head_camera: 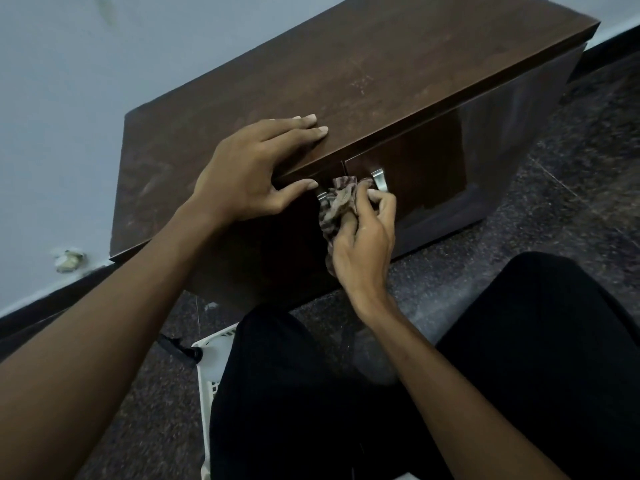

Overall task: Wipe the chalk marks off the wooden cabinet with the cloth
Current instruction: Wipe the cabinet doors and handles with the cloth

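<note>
A low dark-brown wooden cabinet stands against the wall, its top showing faint pale smudges. My left hand rests flat on the top's front edge, fingers spread on the wood and thumb hooked under the lip. My right hand holds a bunched brown patterned cloth pressed against the cabinet's front, between the two metal door handles. The left handle is mostly hidden by the cloth.
A white slatted plastic stool or basket sits under my black-trousered legs on the dark speckled floor. A pale wall with a dark skirting runs behind the cabinet. A crumpled scrap lies at the wall's base.
</note>
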Available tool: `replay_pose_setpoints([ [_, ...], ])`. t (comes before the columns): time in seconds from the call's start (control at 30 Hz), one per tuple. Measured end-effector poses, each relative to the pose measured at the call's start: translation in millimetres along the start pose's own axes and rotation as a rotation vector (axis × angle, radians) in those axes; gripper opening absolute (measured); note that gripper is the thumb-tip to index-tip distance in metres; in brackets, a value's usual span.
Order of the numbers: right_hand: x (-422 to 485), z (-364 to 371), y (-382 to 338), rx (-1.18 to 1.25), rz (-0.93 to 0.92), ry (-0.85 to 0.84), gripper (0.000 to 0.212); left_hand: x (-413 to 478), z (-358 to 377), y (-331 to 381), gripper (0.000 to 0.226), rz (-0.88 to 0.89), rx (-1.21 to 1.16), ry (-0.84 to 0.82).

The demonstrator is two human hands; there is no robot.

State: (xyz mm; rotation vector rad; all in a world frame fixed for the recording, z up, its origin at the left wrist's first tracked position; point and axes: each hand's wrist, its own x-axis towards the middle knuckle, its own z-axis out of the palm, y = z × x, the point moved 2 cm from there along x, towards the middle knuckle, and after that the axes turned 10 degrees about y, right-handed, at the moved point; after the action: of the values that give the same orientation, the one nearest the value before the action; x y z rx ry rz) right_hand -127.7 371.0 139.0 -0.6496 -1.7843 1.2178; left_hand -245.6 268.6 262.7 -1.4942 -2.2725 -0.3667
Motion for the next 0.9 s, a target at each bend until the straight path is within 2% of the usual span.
replay_pose_setpoints([
  [0.17,3.7,-0.6,2.6,-0.094,-0.086,-0.024,0.05,-0.5,0.3,-0.7,0.061,0.0,0.001,0.0],
  [0.43,-6.7,-2.8,8.2,-0.075,-0.13,-0.014,0.053,1.5,-0.3,-0.7,0.061,0.01,0.003,-0.006],
  [0.6,-4.7,-5.9,0.4,-0.042,-0.28,0.034,0.048,0.6,-0.1,0.1,0.061,0.0,-0.013,-0.007],
  [0.77,10.2,-6.3,-11.6,-0.088,-0.143,0.057,0.049,0.3,-0.6,0.7,0.062,-0.002,-0.006,-0.013],
  [0.9,14.2,-6.1,-23.9,0.062,0.142,0.08,0.052,0.2,-1.2,1.2,0.062,-0.005,-0.009,-0.022],
])
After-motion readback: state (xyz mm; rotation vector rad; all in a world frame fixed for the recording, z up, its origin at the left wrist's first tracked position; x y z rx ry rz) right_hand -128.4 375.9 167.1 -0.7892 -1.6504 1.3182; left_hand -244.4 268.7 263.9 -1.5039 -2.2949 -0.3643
